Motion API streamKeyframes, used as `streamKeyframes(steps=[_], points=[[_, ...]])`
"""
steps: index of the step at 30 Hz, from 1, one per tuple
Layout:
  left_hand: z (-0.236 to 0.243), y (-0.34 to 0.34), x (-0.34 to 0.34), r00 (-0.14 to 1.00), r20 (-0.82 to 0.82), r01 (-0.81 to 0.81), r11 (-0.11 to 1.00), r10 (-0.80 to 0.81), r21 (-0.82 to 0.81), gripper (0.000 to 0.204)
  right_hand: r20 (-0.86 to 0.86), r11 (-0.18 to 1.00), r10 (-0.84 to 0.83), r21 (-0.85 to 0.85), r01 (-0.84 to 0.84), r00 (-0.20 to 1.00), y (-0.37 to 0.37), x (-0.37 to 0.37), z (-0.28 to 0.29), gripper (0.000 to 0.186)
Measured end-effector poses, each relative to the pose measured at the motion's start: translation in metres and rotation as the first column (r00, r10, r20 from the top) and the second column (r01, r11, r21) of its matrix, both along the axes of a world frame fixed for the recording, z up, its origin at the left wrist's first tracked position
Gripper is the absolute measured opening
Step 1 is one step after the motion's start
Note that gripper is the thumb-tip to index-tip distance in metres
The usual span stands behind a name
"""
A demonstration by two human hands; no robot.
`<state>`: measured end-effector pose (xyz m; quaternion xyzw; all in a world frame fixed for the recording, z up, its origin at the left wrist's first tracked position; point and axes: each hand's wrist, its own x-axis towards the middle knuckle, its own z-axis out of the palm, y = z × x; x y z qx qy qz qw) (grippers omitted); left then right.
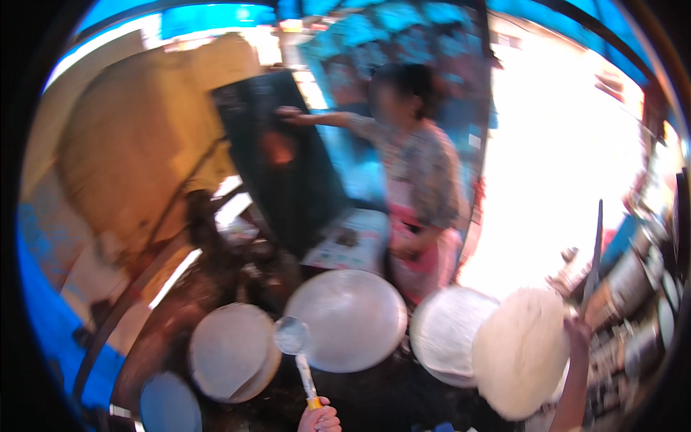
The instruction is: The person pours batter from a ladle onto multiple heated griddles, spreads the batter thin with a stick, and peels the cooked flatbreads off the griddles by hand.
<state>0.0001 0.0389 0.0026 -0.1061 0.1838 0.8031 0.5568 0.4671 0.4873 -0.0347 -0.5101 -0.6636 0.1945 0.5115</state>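
At the bottom centre my left hand (321,417) is closed round the yellow-ended handle of a ladle (305,371). The ladle's whitish bowl hangs by the near left rim of a large pale round lid or pan (349,317). Far to the right, my right hand (576,334) is closed at the edge of a big, pale, thin flatbread (520,353). A long dark flat stick (594,252) rises from that same hand. Blur hides exactly how the fingers hold the bread and stick. The flatbread partly covers a round pan with a whitish surface (450,331).
Left of the ladle lies another round pale lid (229,351), with a bluish-grey disc (170,405) nearer. Across the pans a person (423,173) in a pink apron touches a tilted dark panel (281,158). Metal pots (619,288) crowd the right side.
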Motion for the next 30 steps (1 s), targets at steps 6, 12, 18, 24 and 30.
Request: streamKeyframes(steps=[6, 12, 18, 24, 30], points=[[-0.004, 0.051, 0.024, 0.970, 0.162, 0.141, 0.964, -0.180, 0.224, 0.018, 0.494, 0.968, -0.200, -0.035, 0.250, 0.846, -0.029, 0.047, 0.157, 0.023], [0.011, 0.112, 0.062, 0.969, 0.184, 0.125, 0.971, -0.163, 0.203, 0.018, 0.685, 0.938, -0.246, -0.011, 0.347, 0.686, -0.013, 0.038, -0.002, 0.017], [0.026, 0.147, 0.083, 0.978, 0.165, 0.101, 0.985, -0.124, 0.143, 0.018, 0.533, 0.731, -0.289, -0.414, 0.542, 0.796, -0.023, 0.015, -0.207, 0.028], [0.028, 0.174, 0.110, 0.968, 0.250, -0.003, 0.996, -0.018, 0.084, 0.020, 0.440, 0.709, -0.221, -0.540, 0.453, 0.870, -0.005, 0.010, -0.260, 0.034], [0.009, 0.139, 0.117, 0.951, 0.286, -0.143, 0.987, 0.115, 0.079, 0.020, 0.224, 0.825, -0.210, -0.482, 0.296, 0.952, 0.002, 0.003, -0.180, 0.029]])
